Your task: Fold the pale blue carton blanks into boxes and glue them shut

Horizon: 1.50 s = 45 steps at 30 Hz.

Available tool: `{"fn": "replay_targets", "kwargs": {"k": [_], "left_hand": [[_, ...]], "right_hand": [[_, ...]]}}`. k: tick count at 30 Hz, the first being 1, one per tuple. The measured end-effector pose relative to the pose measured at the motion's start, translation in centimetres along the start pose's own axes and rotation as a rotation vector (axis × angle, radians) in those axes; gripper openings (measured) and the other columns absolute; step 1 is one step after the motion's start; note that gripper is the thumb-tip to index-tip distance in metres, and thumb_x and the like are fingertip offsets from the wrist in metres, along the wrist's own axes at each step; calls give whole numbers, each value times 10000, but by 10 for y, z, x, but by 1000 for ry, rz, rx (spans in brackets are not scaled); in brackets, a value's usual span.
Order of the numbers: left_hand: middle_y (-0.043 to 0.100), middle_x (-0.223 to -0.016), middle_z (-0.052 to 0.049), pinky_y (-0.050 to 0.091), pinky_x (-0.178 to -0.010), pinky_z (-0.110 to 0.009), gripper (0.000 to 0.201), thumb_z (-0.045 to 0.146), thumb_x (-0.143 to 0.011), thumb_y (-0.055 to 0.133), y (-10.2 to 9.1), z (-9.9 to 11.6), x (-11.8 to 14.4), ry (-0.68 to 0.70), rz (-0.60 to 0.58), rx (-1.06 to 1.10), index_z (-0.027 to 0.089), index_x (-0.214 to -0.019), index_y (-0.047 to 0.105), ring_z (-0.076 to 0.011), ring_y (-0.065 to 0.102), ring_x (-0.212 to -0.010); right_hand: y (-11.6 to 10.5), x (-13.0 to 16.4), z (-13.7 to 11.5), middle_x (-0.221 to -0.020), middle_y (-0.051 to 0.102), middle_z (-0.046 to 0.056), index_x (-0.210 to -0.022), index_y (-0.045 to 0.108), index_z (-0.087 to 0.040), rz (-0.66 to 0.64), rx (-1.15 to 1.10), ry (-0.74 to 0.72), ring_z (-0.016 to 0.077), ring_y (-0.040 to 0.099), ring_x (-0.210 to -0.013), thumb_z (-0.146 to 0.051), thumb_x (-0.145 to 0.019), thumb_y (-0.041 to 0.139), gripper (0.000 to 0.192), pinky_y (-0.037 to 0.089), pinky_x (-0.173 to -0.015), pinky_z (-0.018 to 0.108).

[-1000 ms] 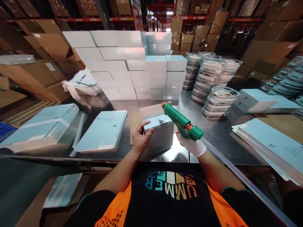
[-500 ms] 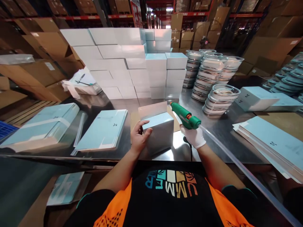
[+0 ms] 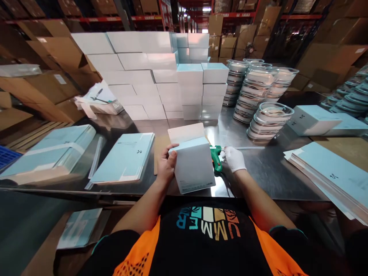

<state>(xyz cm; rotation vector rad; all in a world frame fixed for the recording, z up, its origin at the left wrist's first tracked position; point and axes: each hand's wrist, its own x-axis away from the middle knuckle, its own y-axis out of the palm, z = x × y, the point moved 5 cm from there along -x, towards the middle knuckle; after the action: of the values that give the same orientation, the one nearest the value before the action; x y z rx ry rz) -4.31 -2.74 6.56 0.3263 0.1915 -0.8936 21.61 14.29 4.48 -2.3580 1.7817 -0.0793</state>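
Coloured letters on the black shirt read, right to left, "UMMER". A black squiggle logo marks a flat blue stack. From here, the white box's fine print is illegible.

A pale blue-and-white box and a green glue gun colour the centre, above multicoloured letters on a black shirt.

Metal table, red-beamed racks, distant lights
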Motion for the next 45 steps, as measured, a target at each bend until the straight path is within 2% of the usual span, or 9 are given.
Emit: {"fn": "replay_targets", "kwargs": {"k": [5, 8, 14, 20, 24, 33, 36, 41, 45], "left_hand": [[746, -857, -67, 539, -712, -326, 739, 861, -753, 835, 11, -2, 2, 122, -95, -109, 192, -1065, 817, -226, 682, -788], [781, -992, -111, 584, -904, -401, 693, 868, -769, 818, 17, -5, 3, 215, -121, -156, 210, -985, 808, -298, 737, -1007], [759, -1077, -47, 585, -1082, -468, 578, 684, -794, 938, 13, -3, 2, 440, -59, 50, 271, -1023, 604, -261, 787, -1116], [827, -1104, -111, 593, -1119, -589, 332, 602, -950, 827, 16, 22, 5, 613, -455, -138, 284, -1048, 826, -332, 763, -1257], [867, -1121, -91, 610, -1103, -620, 197, 473, -986, 823, 11, 31, 10, 659, -481, -144, 332, -1119, 859, -339, 771, -1282], [864, -1268, -85, 635, -1066, -526, 344, 474, -959, 853, 12, 48, 13, 774, -689, -306, 350, -1280, 844, -308, 774, -1250], [876, -1226, -67, 660, -1042, -517, 297, 464, -972, 835, 9, 52, 17, 791, -669, -387, 347, -1244, 860, -308, 780, -1240], [867, -1267, -53, 665, -1090, -572, 345, 399, -1013, 794, 7, 53, 29, 845, -663, -426, 359, -1356, 811, -322, 766, -1328], [862, -1293, -53, 628, -1168, -557, 440, 363, -1008, 805, 5, 52, 33, 892, -663, -415, 363, -1446, 764, -306, 782, -1315]], "right_hand": [[29, 16, -54, -1237, 821, 71, -1238, 727, -266, -156, -239, -169, 277, 754, -1202, -815, -805, 794, 702, 610, -1051, 409], [45, 23, -72, -1321, 792, 83, -1269, 717, -265, -300, -207, -247, 308, 692, -1329, -759, -786, 864, 706, 508, -1224, 469], [30, 33, -61, -1469, 716, 147, -1186, 716, -263, -425, -12, -467, 374, 626, -1460, -675, -664, 1018, 730, 453, -1279, 574], [28, 59, -66, -1663, 609, 132, -1216, 796, -321, -551, 82, -611, 352, 529, -1599, -592, -999, 790, 347, 441, -1300, 634], [28, 66, -73, -1682, 594, 96, -1251, 833, -352, -565, 107, -678, 337, 538, -1595, -530, -1056, 733, 283, 442, -1324, 602], [24, 74, -68, -1681, 595, 82, -1318, 822, -369, -657, 174, -723, 327, 565, -1574, -497, -1068, 718, 300, 462, -1306, 594], [26, 75, -59, -1765, 511, 66, -1461, 747, -390, -618, 123, -701, 331, 490, -1641, -576, -1026, 762, 473, 399, -1352, 576], [30, 75, -29, -1869, 300, 181, -1815, 265, -290, -507, -56, -473, 366, 430, -1681, -755, -822, 897, 1265, 370, -1371, 507], [34, 77, -13, -1854, 332, 191, -1809, 267, -260, -524, -129, -400, 382, 491, -1637, -675, -763, 973, 1328, 373, -1369, 496]]}}
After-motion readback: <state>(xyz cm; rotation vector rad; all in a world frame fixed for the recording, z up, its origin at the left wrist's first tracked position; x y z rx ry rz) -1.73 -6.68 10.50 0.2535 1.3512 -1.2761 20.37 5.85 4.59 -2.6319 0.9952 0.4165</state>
